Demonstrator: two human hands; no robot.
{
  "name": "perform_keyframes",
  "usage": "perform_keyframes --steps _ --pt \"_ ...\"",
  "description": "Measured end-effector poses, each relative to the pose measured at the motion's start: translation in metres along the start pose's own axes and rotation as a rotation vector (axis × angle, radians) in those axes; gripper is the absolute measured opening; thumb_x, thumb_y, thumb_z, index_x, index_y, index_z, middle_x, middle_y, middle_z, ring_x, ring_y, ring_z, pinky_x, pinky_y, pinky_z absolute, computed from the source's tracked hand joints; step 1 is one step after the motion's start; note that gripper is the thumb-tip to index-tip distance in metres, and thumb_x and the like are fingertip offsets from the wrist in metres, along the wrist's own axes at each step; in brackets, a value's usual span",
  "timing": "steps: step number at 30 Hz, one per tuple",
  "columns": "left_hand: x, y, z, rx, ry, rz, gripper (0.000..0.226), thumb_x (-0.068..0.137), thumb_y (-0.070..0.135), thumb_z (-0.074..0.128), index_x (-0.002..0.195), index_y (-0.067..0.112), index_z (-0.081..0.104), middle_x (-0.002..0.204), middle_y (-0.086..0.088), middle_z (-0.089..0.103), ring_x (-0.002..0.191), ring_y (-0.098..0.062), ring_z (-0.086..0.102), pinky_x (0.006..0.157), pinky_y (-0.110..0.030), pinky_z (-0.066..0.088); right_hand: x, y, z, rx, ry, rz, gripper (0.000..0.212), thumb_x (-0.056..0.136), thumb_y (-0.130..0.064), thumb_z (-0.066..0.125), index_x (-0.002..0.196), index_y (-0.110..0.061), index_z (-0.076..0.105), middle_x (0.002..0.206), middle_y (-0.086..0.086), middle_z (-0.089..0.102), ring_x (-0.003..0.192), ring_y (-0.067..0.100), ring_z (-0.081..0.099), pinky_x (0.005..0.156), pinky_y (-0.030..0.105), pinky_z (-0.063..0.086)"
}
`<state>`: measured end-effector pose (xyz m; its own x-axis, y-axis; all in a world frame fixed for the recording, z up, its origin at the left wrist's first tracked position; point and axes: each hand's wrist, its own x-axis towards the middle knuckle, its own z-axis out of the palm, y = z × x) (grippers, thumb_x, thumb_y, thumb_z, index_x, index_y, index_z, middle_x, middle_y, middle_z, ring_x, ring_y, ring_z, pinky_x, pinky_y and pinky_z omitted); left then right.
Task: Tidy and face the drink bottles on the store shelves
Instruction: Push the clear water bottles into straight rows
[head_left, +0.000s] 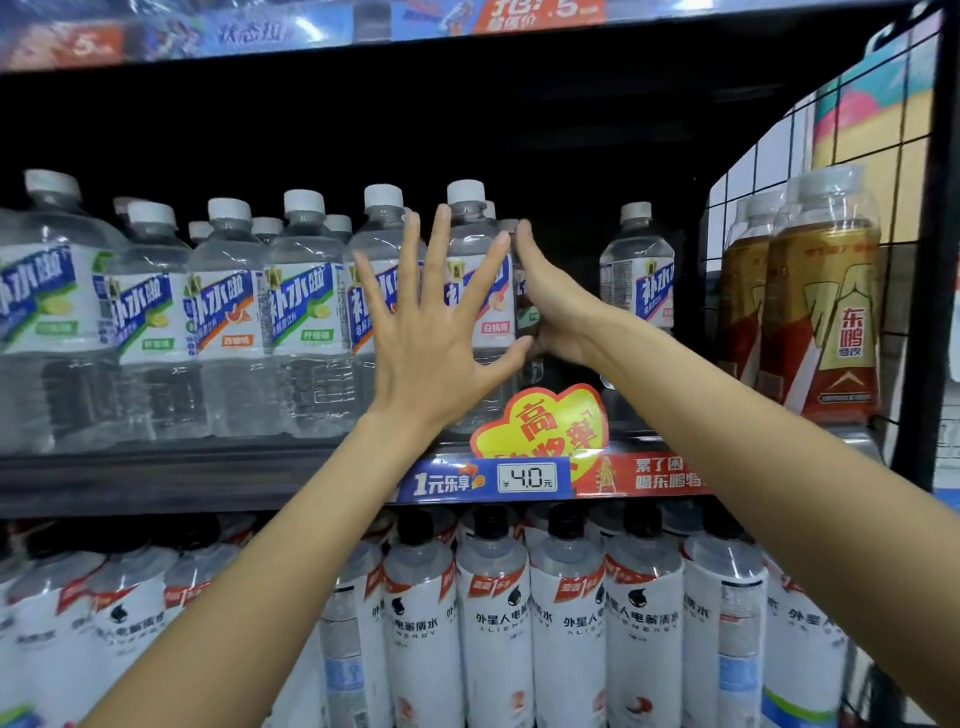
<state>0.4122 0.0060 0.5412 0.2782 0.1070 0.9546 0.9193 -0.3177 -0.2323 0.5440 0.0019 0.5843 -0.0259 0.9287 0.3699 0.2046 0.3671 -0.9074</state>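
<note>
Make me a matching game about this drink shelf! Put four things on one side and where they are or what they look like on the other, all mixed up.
Things:
1. left hand
2. right hand
3. gold bottle
4. black-capped bottles

Descriptions:
A. on the lower shelf
B. fingers spread flat against a clear bottle
C. far right, beside the wire grid
D. reaching in between two clear bottles

Pairs: 1-B, 2-D, 3-C, 4-A
</note>
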Motion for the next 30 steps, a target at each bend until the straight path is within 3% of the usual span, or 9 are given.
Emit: perform_keyframes --steps 4,10,14,17,19,22,25,28,30 --pt "-0.004 -0.007 0.001 0.01 0.0 0.004 0.075 0.089 0.072 0.02 0.151 0.033 0.012 0.159 -0.017 0.013 0.147 -0.032 0.01 0.111 -0.068 0.004 0.001 0.0 0.012 0.041 0.032 -0.074 0.064 0.096 -0.063 0.013 0.111 -0.023 0.06 0.094 0.004 0.07 0.087 0.013 0.068 0.08 0.027 0.054" --pt "-0.004 -0.008 0.004 0.003 0.02 0.012 0.076 0.088 0.069 0.028 0.152 0.03 0.012 0.158 -0.017 0.014 0.147 -0.03 0.011 0.111 -0.068 0.004 0.0 0.001 0.019 0.101 0.044 -0.103 0.061 0.098 -0.059 0.013 0.091 -0.02 0.058 0.079 0.002 0.067 0.069 0.01 0.066 0.059 0.018 0.054" --pt "-0.005 -0.009 0.004 -0.004 0.025 0.018 0.076 0.088 0.068 0.031 0.152 0.03 0.016 0.158 -0.017 0.016 0.147 -0.029 0.012 0.111 -0.067 0.003 -0.014 -0.003 0.02 0.072 0.006 -0.11 0.065 0.098 -0.059 0.012 0.118 -0.017 0.057 0.094 0.003 0.069 0.078 0.008 0.068 0.072 0.021 0.057" --pt "-0.006 -0.009 0.003 -0.029 0.049 0.024 0.074 0.088 0.066 0.039 0.15 0.028 0.024 0.156 -0.017 0.022 0.146 -0.029 0.017 0.111 -0.066 0.003 -0.031 -0.007 0.007 -0.022 0.041 -0.158 0.057 0.099 -0.056 0.015 0.148 -0.028 0.026 0.136 0.003 0.053 0.113 0.011 0.055 0.104 0.038 0.04" --pt "-0.008 -0.009 0.002 -0.069 0.095 0.022 0.07 0.089 0.061 0.045 0.147 0.024 0.035 0.153 -0.016 0.03 0.144 -0.029 0.022 0.113 -0.062 0.005 -0.041 -0.005 -0.011 -0.134 0.135 -0.204 0.053 0.101 -0.052 0.022 0.149 -0.03 0.023 0.148 0.002 0.039 0.131 0.017 0.04 0.103 0.038 0.033" --pt "-0.007 0.0 -0.002 -0.2 0.205 0.034 0.051 0.088 0.046 0.054 0.13 0.017 0.055 0.144 -0.013 0.045 0.138 -0.027 0.032 0.115 -0.056 0.012 -0.049 0.006 -0.044 -0.265 0.345 -0.311 0.04 0.099 -0.034 0.047 0.137 -0.021 0.044 0.129 -0.002 0.052 0.121 0.014 0.049 0.095 0.027 0.04" --pt "0.0 0.015 -0.007 -0.25 0.243 0.038 0.043 0.085 0.034 0.057 0.123 0.015 0.061 0.138 -0.012 0.051 0.135 -0.026 0.035 0.115 -0.055 0.017 -0.045 0.019 -0.072 -0.521 0.547 -0.381 0.036 0.092 -0.019 0.057 0.127 -0.014 0.053 0.125 0.004 0.054 0.118 0.02 0.05 0.098 0.031 0.041" --pt "0.009 0.025 -0.007 -0.22 0.2 0.011 0.044 0.084 0.031 0.056 0.125 0.015 0.059 0.139 -0.012 0.049 0.136 -0.026 0.032 0.115 -0.055 0.015 -0.032 0.023 -0.087 -0.812 0.636 -0.339 0.054 0.086 -0.018 0.059 0.137 -0.015 0.041 0.142 0.016 0.035 0.129 0.036 0.033 0.102 0.041 0.033" --pt "0.011 0.025 -0.004 -0.19 0.158 -0.001 0.045 0.084 0.032 0.055 0.126 0.015 0.057 0.141 -0.012 0.047 0.137 -0.025 0.029 0.115 -0.056 0.016 -0.023 0.024 -0.093 -0.765 0.613 -0.223 0.072 0.084 -0.02 0.063 0.146 -0.02 0.025 0.15 0.019 0.019 0.136 0.042 0.024 0.108 0.05 0.029"
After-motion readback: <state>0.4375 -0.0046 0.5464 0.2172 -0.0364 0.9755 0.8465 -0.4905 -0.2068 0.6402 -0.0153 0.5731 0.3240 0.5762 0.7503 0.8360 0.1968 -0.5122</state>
